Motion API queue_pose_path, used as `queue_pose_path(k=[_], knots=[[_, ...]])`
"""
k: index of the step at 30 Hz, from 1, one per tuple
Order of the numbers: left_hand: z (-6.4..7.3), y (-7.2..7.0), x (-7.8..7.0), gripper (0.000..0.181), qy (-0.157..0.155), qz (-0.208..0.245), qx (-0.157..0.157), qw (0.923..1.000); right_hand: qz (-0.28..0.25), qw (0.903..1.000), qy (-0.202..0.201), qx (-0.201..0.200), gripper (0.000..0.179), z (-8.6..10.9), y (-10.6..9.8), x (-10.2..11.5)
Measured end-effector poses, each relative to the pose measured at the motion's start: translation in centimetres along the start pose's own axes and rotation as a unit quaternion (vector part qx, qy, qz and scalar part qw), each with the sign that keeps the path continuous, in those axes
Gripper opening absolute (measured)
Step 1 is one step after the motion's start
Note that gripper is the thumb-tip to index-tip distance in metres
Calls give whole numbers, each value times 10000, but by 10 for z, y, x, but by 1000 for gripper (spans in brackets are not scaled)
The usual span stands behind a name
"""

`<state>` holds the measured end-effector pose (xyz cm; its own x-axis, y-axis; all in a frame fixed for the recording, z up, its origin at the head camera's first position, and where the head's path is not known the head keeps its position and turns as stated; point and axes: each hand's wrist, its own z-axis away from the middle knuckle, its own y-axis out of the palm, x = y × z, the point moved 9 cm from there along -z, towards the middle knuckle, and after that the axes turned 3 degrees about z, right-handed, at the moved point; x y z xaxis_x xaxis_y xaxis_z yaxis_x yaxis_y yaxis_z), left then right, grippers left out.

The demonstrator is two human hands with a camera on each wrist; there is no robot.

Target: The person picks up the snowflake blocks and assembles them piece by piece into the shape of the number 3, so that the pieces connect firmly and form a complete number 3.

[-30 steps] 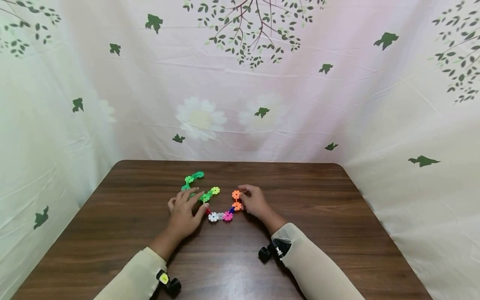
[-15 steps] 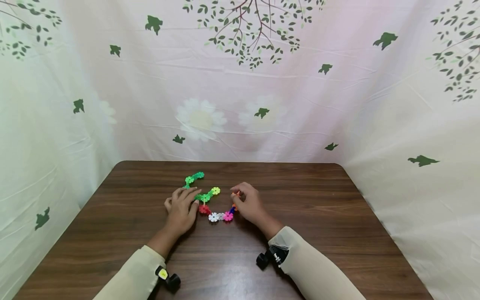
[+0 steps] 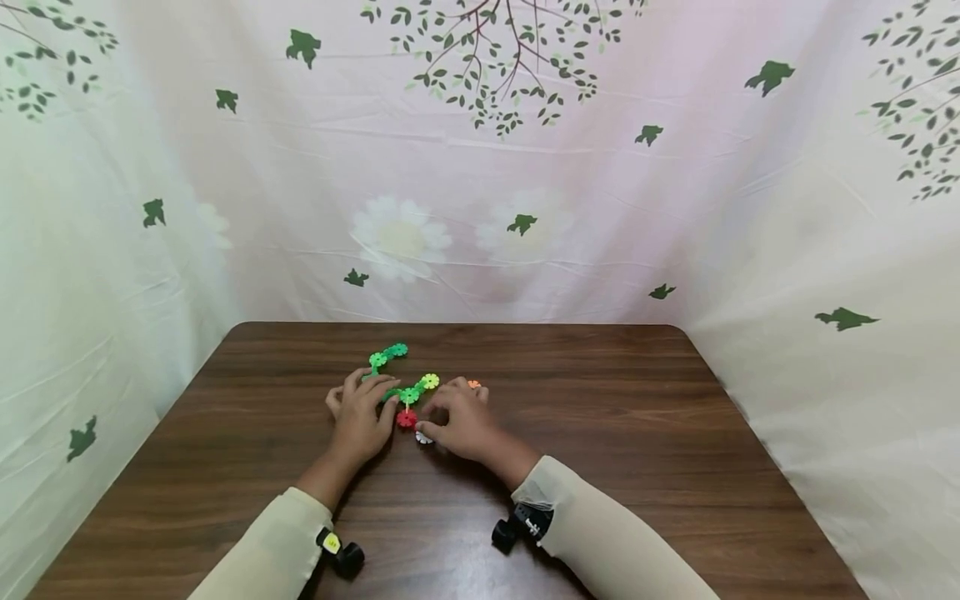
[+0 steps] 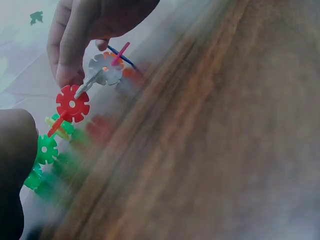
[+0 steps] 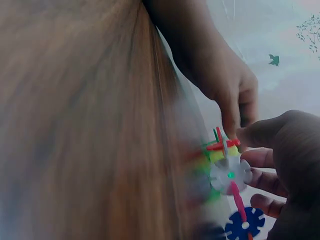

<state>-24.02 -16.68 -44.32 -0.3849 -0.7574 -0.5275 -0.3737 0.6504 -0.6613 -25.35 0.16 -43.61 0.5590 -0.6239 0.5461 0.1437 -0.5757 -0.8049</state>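
Note:
A chain of notched, flower-shaped plastic discs winds over the table. Its green part lies between the thumb and forefinger of my left hand, whose other fingers spread over the chain. My right hand reaches in from the right, thumb and forefinger pinching the chain beside the red disc. The white disc shows under its thumb. In the left wrist view, right fingertips meet the red disc. A blue disc hangs below the right fingers in the right wrist view. The right hand hides the pink part in the head view.
A yellow disc lies between the hands, and an orange disc peeks out behind the right hand. Green discs curve toward the back of the brown wooden table. A printed white curtain hangs behind.
My right hand has left the orange end and moved left along the chain to the red and white discs. My left hand has drawn back slightly left, uncovering the red disc.

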Motion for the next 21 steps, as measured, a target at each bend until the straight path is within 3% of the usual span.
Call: queue_pose_path(k=[4,10,17,21], knots=[[-4,-1,0,23,106,-52,-86,9999,71,10000,19,7,9,-5,4,5],[-6,-1,4,20,-106,-41,24,9999,223,9995,-164,-143,4,-9,6,10],[-3,1,6,5,-279,45,56,9996,255,9994,108,-226,8,-6,2,3],[-2,0,3,9,-330,115,52,9994,248,9991,137,-300,10,-3,-3,0]])
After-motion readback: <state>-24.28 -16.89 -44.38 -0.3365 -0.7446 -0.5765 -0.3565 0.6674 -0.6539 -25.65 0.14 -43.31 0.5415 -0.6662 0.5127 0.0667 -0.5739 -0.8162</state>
